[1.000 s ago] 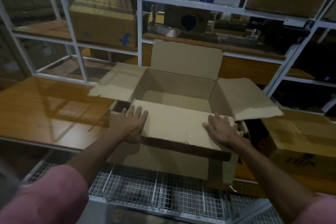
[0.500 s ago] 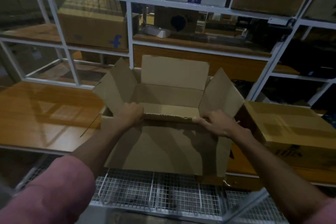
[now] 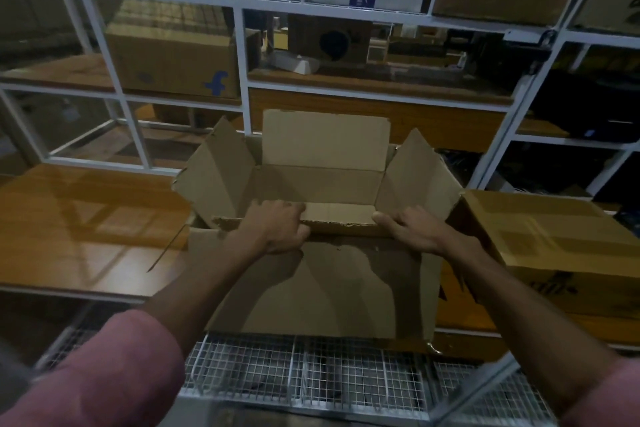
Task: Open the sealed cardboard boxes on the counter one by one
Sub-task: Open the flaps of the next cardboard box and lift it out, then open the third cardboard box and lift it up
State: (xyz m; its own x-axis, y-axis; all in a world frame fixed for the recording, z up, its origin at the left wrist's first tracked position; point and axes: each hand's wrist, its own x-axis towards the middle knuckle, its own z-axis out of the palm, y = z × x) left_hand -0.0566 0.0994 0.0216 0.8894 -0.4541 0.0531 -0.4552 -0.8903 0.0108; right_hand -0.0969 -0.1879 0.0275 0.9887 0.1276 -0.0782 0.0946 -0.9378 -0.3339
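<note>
Centrally, the open box [image 3: 325,184] stands at the near edge of the wooden surface [image 3: 86,218], and the part of its inside that shows holds nothing. Its far flap stands upright, its two side flaps lean up and outward, and its near flap hangs down the front wall, over the wire mesh rack [image 3: 311,371] below the box. The left hand [image 3: 277,227] grips the box's near rim towards the left, fingers [image 3: 291,210] curled over the folded edge. The right hand [image 3: 412,230] grips the same rim towards the right, its fingers curled around it and the thumb lying along the top of the edge. Just right of the open box, touching its right flap, lies a taped box [image 3: 554,246], still sealed with tape across its top. Behind the open box and to its left, a box with a blue "f" mark [image 3: 173,59] sits on a shelf of the white rack [image 3: 242,80].
</note>
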